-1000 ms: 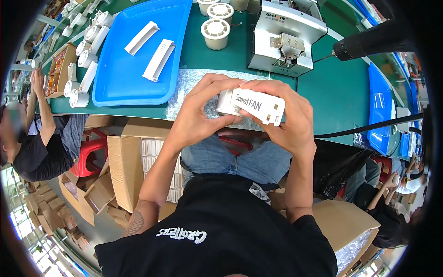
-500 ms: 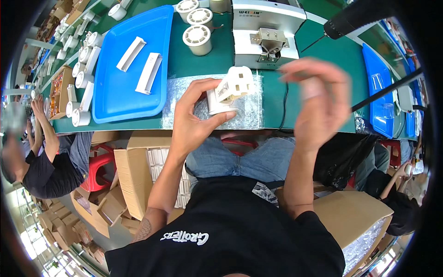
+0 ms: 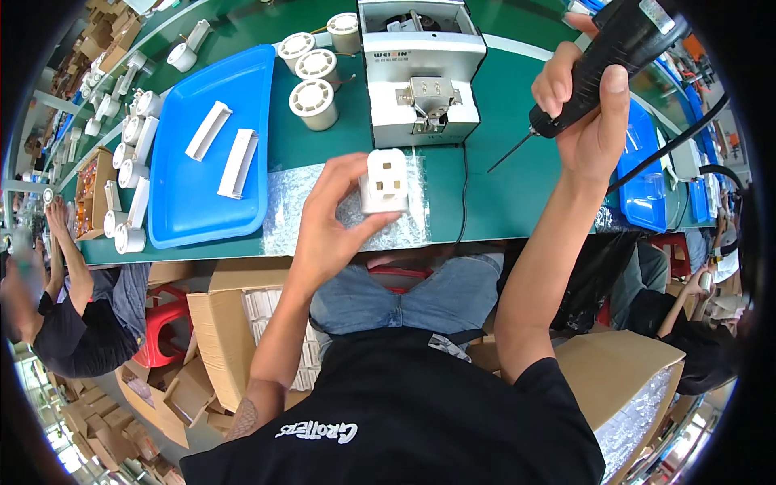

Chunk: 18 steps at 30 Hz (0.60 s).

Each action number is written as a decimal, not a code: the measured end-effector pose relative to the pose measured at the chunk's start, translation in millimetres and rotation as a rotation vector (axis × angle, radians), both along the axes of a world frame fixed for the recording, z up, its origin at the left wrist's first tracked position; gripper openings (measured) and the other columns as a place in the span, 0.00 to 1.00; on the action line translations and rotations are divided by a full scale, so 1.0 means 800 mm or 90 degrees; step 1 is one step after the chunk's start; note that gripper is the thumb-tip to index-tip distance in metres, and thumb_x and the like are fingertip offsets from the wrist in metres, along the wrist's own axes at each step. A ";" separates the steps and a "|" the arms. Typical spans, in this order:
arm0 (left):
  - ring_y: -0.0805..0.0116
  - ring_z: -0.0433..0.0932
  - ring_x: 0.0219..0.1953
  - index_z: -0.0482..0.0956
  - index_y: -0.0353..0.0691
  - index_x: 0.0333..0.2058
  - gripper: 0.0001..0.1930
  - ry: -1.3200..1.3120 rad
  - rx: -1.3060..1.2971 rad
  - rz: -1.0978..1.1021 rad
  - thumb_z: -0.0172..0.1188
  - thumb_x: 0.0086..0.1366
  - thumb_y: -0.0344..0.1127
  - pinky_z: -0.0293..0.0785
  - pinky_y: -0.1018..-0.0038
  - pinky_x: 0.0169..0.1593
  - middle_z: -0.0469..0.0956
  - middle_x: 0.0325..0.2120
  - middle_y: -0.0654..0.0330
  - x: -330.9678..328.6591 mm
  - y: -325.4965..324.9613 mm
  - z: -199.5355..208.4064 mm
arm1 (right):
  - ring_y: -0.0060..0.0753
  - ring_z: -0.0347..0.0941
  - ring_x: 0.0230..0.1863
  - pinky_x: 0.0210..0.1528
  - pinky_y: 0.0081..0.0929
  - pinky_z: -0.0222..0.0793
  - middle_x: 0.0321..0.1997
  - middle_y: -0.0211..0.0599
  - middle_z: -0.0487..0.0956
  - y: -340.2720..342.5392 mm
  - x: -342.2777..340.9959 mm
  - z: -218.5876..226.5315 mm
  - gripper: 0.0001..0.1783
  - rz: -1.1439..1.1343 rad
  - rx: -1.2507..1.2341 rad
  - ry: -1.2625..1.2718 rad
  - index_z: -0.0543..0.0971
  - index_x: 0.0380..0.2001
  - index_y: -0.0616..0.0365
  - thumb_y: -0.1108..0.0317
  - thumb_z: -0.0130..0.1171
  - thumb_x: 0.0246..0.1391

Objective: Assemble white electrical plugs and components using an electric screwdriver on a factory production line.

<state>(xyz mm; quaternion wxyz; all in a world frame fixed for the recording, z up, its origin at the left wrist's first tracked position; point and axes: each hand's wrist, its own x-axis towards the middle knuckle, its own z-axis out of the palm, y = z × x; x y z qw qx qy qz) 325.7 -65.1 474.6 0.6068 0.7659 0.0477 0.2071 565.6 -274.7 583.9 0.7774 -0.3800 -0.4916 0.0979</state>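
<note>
My left hand (image 3: 335, 214) is closed around a white plastic housing (image 3: 388, 184), with the face that has several square holes turned up. It is held over a sheet of bubble wrap (image 3: 291, 202) at the bench's near edge. My right hand (image 3: 594, 121) grips a black electric screwdriver (image 3: 598, 73), and its long thin bit (image 3: 511, 153) points down and to the left over the green bench. Between the hands, further back, stands a grey-white machine (image 3: 424, 69) with a metal bracket on its front.
Left of the machine are several white round parts (image 3: 314, 103) with vented tops. A blue tray (image 3: 208, 186) holds two long white covers (image 3: 238, 163). At the right lies another blue tray (image 3: 643, 174). A black cord (image 3: 465, 194) runs down the bench. Cardboard boxes (image 3: 234, 323) flank my legs. Other people sit left and right.
My right hand has reached up and right and taken hold of the hanging screwdriver. The housing in my left hand has tilted, bringing its holed face toward me.
</note>
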 end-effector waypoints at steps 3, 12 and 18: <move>0.57 0.80 0.58 0.77 0.36 0.60 0.32 -0.014 0.002 -0.007 0.78 0.56 0.26 0.76 0.66 0.64 0.77 0.56 0.52 0.013 0.006 -0.005 | 0.26 0.69 0.27 0.31 0.27 0.69 0.31 0.37 0.70 0.019 -0.021 0.000 0.27 0.008 -0.026 -0.094 0.67 0.65 0.58 0.48 0.48 0.77; 0.58 0.81 0.54 0.78 0.37 0.59 0.32 -0.030 0.142 0.040 0.79 0.55 0.28 0.78 0.66 0.58 0.79 0.54 0.53 0.020 -0.006 -0.002 | 0.21 0.74 0.18 0.20 0.19 0.70 0.26 0.36 0.77 0.081 -0.095 0.088 0.21 -0.323 0.071 -0.105 0.70 0.65 0.62 0.63 0.54 0.76; 0.57 0.82 0.53 0.79 0.38 0.58 0.32 -0.027 0.104 0.069 0.80 0.54 0.30 0.79 0.65 0.57 0.79 0.54 0.54 0.018 -0.004 -0.002 | 0.20 0.69 0.14 0.16 0.18 0.65 0.21 0.34 0.76 0.120 -0.096 0.080 0.21 -0.401 0.078 -0.146 0.73 0.60 0.61 0.58 0.59 0.74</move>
